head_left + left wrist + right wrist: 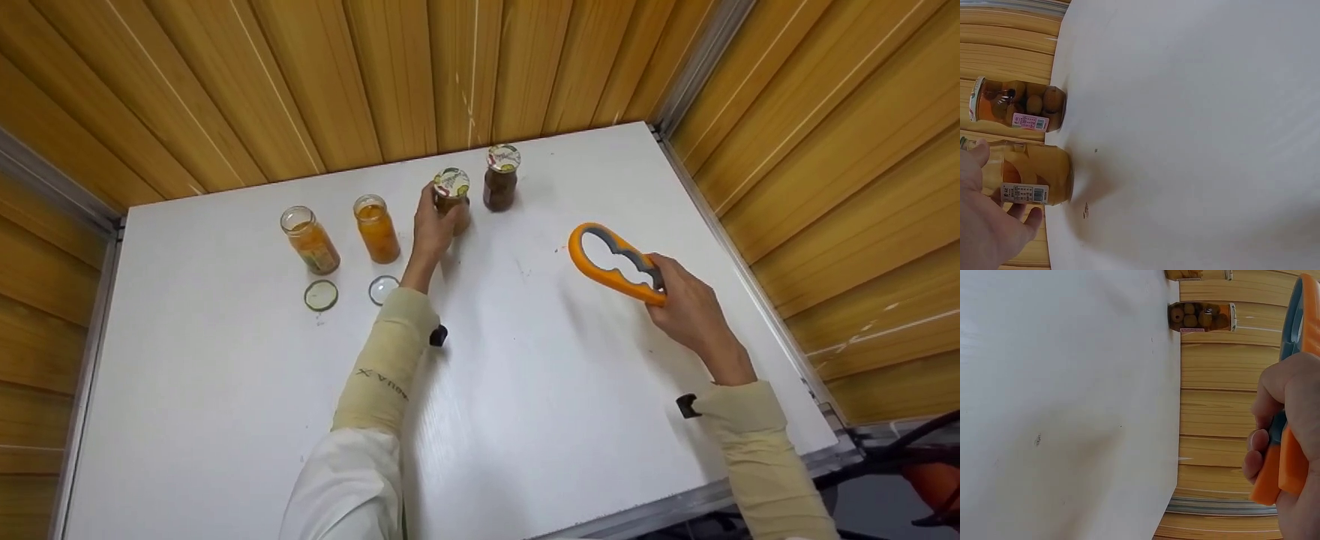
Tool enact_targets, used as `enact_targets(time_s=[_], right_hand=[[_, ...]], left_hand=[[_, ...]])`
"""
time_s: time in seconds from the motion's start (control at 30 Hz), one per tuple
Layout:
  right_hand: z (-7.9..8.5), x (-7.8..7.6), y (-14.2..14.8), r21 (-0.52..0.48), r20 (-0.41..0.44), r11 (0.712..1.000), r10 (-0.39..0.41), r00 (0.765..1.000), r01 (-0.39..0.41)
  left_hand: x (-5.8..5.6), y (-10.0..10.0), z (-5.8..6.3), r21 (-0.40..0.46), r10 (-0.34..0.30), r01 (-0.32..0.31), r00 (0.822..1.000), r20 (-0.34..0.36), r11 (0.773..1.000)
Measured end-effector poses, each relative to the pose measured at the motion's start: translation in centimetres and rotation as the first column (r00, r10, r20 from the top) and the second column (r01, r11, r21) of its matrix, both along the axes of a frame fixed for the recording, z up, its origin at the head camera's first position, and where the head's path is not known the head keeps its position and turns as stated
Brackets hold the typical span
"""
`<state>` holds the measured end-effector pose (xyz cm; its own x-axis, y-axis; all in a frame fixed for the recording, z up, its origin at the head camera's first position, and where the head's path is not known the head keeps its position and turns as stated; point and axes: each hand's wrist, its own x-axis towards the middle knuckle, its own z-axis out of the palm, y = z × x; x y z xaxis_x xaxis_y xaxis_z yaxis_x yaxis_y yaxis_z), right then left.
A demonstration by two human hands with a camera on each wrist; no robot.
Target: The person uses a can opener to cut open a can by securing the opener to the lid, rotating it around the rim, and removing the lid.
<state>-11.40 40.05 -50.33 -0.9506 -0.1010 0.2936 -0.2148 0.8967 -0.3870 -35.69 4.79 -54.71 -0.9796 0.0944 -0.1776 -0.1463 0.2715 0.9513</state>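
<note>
1. Left hand [435,232]: curled round a lidded jar [1055,171], thumb on one side, fingers on the other, near the patterned lid [451,183]. Jar upright; contents yellowish, pale label with barcode facing the left wrist view. Whether its base bears fully on the bench [525,420] cannot be told.
2. Right hand [690,307]: fingers wrapped round the handle of an orange-and-grey jar opener [615,283]. Its scalloped loop points left and away from this hand, raised above the bench, well apart from the gripped jar.
3. Just right of the left hand and slightly beyond it: a second lidded jar [500,187], upright, round dark pieces inside, pinkish label. It stands near the gripped jar.
4. Just left of the left hand: an uncovered jar [380,238], upright, orange contents.
5. Farther left of the same hand: another uncovered jar [316,249], also upright, orange contents lower down.
6. On the near side of the left hand, beside its wrist: a loose lid [381,289], lying flat. Farther left, a greenish-rimmed lid [321,295], also flat.
7. Beyond both hands: wood-patterned wall [390,82].
</note>
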Motion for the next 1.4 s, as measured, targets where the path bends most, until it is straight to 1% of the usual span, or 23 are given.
enact_targets(time_s=[0.1,0.2,0.33,0.43,0.53,0.67,0.8,0.9,1.0,1.17,1.23,1.4], right_hand=[[0.0,-0.3,0.0,-0.007,-0.019,1.000,0.012,1.000,-0.012],[0.0,-0.7,0.1,-0.013,-0.042,1.000,0.027,0.999,-0.027],[-0.1,-1.3,0.0,-0.017,-0.049,0.999,0.039,0.998,-0.039],[0.0,-1.7,-0.1,-0.020,-0.048,0.999,0.045,0.998,-0.046],[0.1,-2.2,-0.2,-0.019,-0.051,0.998,0.060,0.997,-0.061],[0.1,-3.0,-0.7,-0.017,-0.056,0.996,0.083,0.995,-0.085],[0.2,-3.8,-1.2,-0.023,-0.057,0.994,0.101,0.993,-0.103],[0.2,-4.4,-1.6,-0.027,-0.052,0.993,0.114,0.992,-0.115],[0.2,-4.8,-1.9,-0.030,-0.049,0.992,0.123,0.991,-0.125],[0.2,-5.4,-2.5,-0.045,-0.048,0.990,0.130,0.990,-0.132],[0.2,-5.5,-2.8,-0.050,-0.050,0.990,0.131,0.990,-0.133],[0.3,-5.7,-3.8,-0.055,-0.045,0.987,0.146,0.988,-0.149]], left_hand=[[0.2,-0.4,-0.1,-0.002,-0.006,0.006,1.000,-0.017,1.000],[0.4,-0.7,-0.1,-0.002,-0.030,0.030,0.999,-0.027,1.000],[1.2,-0.8,-0.2,-0.024,-0.098,0.097,0.994,-0.039,0.995],[1.9,-0.8,-0.4,-0.042,-0.162,0.160,0.985,-0.066,0.986],[2.7,-0.9,-0.6,-0.046,-0.210,0.206,0.973,-0.101,0.977],[3.9,-1.2,-0.9,-0.075,-0.268,0.260,0.953,-0.140,0.963],[5.1,-1.5,-1.2,-0.124,-0.335,0.316,0.923,-0.188,0.941],[5.9,-1.7,-1.3,-0.146,-0.371,0.346,0.906,-0.205,0.927],[6.7,-2.0,-1.3,-0.133,-0.402,0.382,0.894,-0.197,0.914],[8.0,-2.3,-1.3,-0.093,-0.467,0.458,0.856,-0.222,0.884],[8.5,-2.3,-1.2,-0.092,-0.490,0.483,0.841,-0.230,0.871],[9.9,-2.5,-1.2,-0.093,-0.531,0.524,0.819,-0.219,0.847]])
